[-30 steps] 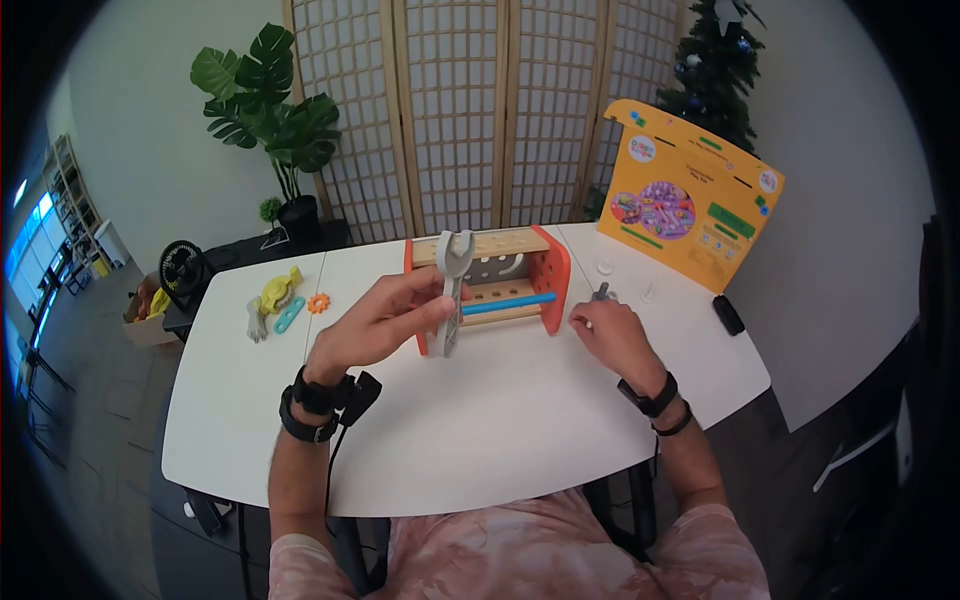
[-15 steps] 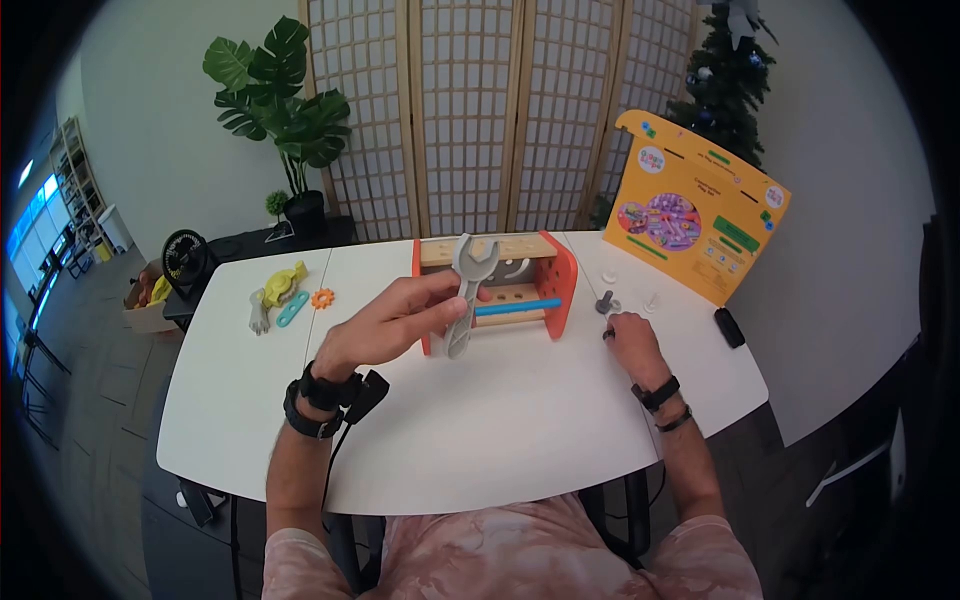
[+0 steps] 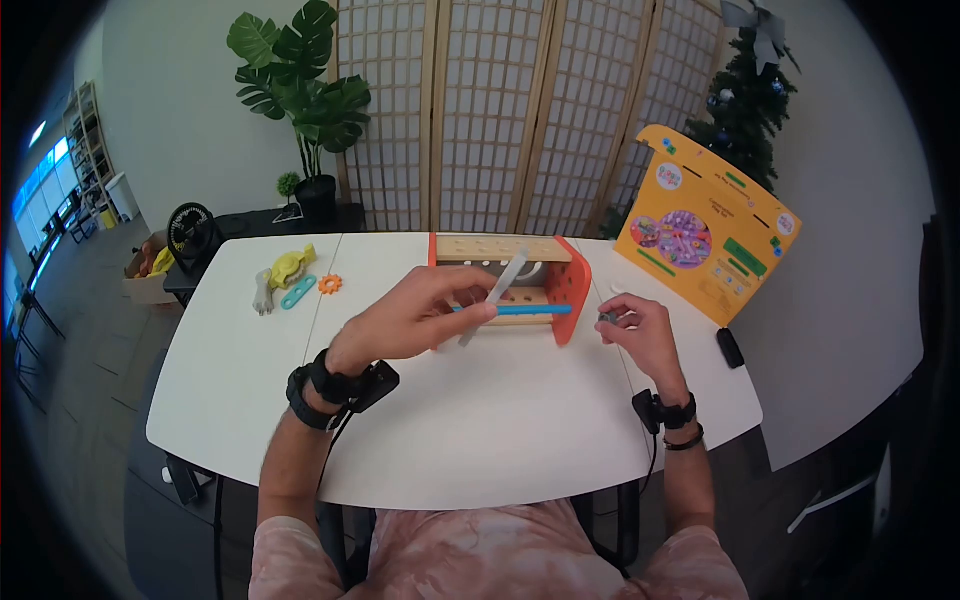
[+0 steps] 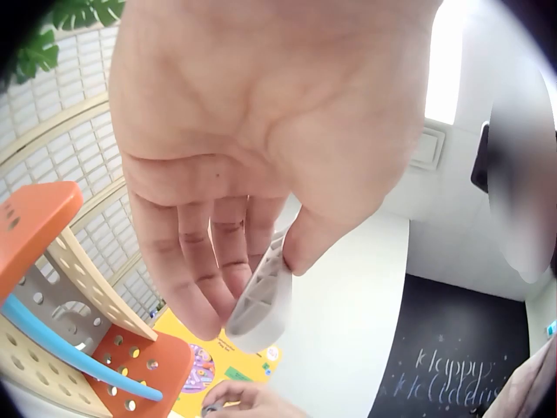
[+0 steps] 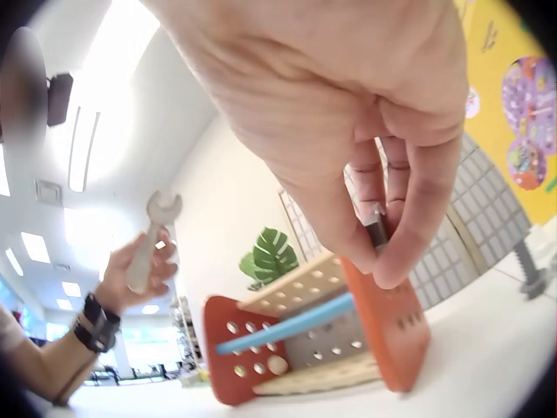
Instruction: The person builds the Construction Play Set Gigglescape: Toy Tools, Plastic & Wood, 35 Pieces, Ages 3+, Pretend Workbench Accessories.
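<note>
At near left of the toy bench (image 3: pixel 500 247), our left hand (image 3: pixel 400 315) pinches the grey wrench (image 4: pixel 261 313) by its handle, leaving the forked end free; to the bench's right, our right hand (image 3: pixel 648 338) pinches a dark piece (image 5: pixel 376 230) between fingertips, probably because it is small

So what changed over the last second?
The grey plastic wrench in the left hand turned from face-on to nearly edge-on, its head leaning right. The right hand now visibly pinches a small dark grey piece; when it was gripped is unclear. The orange-sided wooden toy bench stayed put.
</note>
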A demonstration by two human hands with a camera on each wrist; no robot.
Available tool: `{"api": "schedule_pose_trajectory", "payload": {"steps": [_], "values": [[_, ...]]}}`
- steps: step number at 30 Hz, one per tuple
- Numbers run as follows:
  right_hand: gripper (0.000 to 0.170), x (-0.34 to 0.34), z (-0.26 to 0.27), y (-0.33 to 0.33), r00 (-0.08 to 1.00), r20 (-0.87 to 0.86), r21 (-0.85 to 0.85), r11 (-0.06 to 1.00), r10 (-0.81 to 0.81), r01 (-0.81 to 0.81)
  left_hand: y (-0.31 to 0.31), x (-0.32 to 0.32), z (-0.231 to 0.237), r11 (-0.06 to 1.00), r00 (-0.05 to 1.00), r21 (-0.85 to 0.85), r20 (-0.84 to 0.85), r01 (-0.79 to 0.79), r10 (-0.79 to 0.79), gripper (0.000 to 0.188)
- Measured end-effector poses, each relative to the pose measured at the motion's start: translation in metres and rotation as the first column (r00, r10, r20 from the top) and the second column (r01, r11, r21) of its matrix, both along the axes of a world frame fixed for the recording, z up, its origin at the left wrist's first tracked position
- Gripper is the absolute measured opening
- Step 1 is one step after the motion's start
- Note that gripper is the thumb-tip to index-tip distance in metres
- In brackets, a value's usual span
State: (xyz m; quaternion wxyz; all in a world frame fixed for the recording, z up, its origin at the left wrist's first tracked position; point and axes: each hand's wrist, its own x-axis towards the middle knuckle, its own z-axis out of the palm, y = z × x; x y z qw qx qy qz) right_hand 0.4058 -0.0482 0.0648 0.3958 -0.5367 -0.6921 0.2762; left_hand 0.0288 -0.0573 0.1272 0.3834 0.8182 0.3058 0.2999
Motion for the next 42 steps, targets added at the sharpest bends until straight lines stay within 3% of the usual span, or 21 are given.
{"api": "schedule_pose_trajectory", "payload": {"steps": [1, 2, 3, 4, 6, 10, 15, 25, 34, 41, 42], "values": [[0.021, -0.006, 0.006, -0.004, 1.000, 0.001, -0.002, 1.000, -0.002, 0.002, -0.001, 0.002, 0.000, 0.999, 0.999, 0.030, -0.019, -0.040, 0.040, 0.030], [0.024, -0.014, 0.011, -0.007, 0.988, -0.140, 0.019, 0.998, 0.064, -0.062, -0.001, 0.004, -0.002, 0.999, 0.999, 0.029, -0.018, -0.038, 0.039, 0.030], [0.028, -0.022, 0.017, -0.011, 0.952, -0.277, 0.049, 0.991, 0.132, -0.123, 0.000, 0.006, -0.005, 0.952, 0.992, 0.293, -0.067, -0.085, 0.109, 0.028], [0.028, -0.030, 0.024, -0.016, 0.952, -0.277, 0.049, 0.991, 0.132, -0.123, -0.001, 0.008, -0.009, 0.836, 0.977, 0.538, -0.095, -0.109, 0.189, 0.026], [0.035, -0.047, 0.036, -0.024, 0.892, -0.417, 0.048, 0.984, 0.177, -0.173, -0.003, 0.013, -0.013, 0.800, 0.973, 0.583, -0.071, -0.139, 0.221, 0.026], [0.033, -0.067, 0.042, -0.027, 0.843, -0.483, 0.071, 0.971, 0.235, -0.230, -0.005, 0.018, -0.017, 0.691, 0.958, 0.707, -0.068, -0.150, 0.278, 0.027], [0.026, -0.080, 0.043, -0.026, 0.768, -0.592, 0.079, 0.966, 0.244, -0.246, -0.008, 0.022, -0.016, 0.627, 0.941, 0.765, -0.085, -0.149, 0.328, 0.029], [0.025, -0.080, 0.042, -0.032, 0.770, -0.606, 0.048, 0.975, 0.200, -0.215, -0.008, 0.023, -0.019, 0.619, 0.927, 0.771, -0.108, -0.149, 0.358, 0.029], [0.027, -0.074, 0.042, -0.033, 0.774, -0.587, -0.048, 0.945, 0.235, -0.324, -0.010, 0.026, -0.014, 0.599, 0.938, 0.795, -0.132, -0.093, 0.321, 0.034], [0.025, -0.075, 0.042, -0.031, 0.718, -0.656, -0.037, 0.941, 0.232, -0.338, -0.007, 0.025, -0.020, 0.601, 0.942, 0.791, -0.104, -0.116, 0.319, 0.032], [0.024, -0.075, 0.043, -0.032, 0.693, -0.680, -0.030, 0.935, 0.240, -0.353, -0.007, 0.025, -0.021, 0.669, 0.958, 0.732, -0.087, -0.125, 0.274, 0.031]]}}
